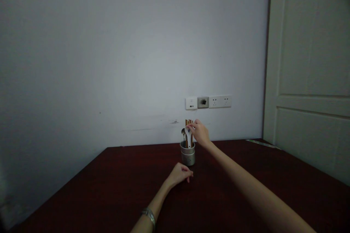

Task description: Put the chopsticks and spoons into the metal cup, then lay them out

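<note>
Where wall (136, 43) meets tabletop (109, 182), a cup (188, 158) stands with our white spoon (189, 139) at its rim

While the wall fills most of our view, with a door (314, 62) at the right and sockets (220, 101) low behind the cup, the dark red tabletop carries that cup upright toward its far edge. Our right hand (200, 133) reaches over from the right; our left hand (178, 174) is low, just in front of the cup, its fingers loosely curled with nothing to be seen in them, though the palm is hidden. Chopsticks (186, 121) and a metal spoon (183, 131) stand in the cup.

We judge that the white spoon could slip, since only fingertips grip it, or that its handle could catch on the rim or the chopsticks. A sideways knock might tip the cup, as neither hand appears to steady it.

The white spoon is roughly upright in our right fingers, which are drawn to a narrow pinch on its bowl end, at the top. Its handle points down, below the fingers, to the cup's mouth; whether the tip is inside or just above the near rim, we cannot tell.
</note>
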Available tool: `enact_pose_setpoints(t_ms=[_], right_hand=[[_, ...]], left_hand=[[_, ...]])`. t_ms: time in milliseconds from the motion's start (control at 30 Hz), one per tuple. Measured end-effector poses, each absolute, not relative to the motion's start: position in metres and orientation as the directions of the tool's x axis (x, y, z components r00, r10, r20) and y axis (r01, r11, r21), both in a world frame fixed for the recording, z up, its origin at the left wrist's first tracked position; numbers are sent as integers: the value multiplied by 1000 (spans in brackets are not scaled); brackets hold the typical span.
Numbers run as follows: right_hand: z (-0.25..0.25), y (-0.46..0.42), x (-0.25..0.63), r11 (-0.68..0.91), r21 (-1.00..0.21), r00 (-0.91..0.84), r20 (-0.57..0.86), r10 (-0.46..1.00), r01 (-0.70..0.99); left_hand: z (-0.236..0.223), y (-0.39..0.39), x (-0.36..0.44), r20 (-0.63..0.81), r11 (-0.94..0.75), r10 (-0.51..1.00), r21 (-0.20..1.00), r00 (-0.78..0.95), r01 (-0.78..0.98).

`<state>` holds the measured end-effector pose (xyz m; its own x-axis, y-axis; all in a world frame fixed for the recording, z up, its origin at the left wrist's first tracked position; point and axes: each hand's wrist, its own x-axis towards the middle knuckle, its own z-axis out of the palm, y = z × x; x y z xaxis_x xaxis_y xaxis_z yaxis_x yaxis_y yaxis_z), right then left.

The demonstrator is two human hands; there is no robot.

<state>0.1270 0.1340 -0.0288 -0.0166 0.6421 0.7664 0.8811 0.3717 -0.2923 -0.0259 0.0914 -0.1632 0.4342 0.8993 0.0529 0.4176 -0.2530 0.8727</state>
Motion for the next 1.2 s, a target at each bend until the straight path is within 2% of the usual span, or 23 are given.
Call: enact_pose_setpoints(t_ms=[267,500,867,1200], right_hand=[[-58,125,127,414,-313,-102,681,725,855],[-76,121,130,368,-257,-143,615,775,894],[-81,122,133,337,-269,-130,576,807,902],[-82,122,139,375,-308,-145,572,807,874]], left_hand=[[-161,90,-24,92,-280,892,882,443,380],[-168,93,-24,80,-257,902,889,424,378],[-174,98,-25,92,-272,904,877,417,396],[-175,99,-25,118,-298,900,870,421,393]])
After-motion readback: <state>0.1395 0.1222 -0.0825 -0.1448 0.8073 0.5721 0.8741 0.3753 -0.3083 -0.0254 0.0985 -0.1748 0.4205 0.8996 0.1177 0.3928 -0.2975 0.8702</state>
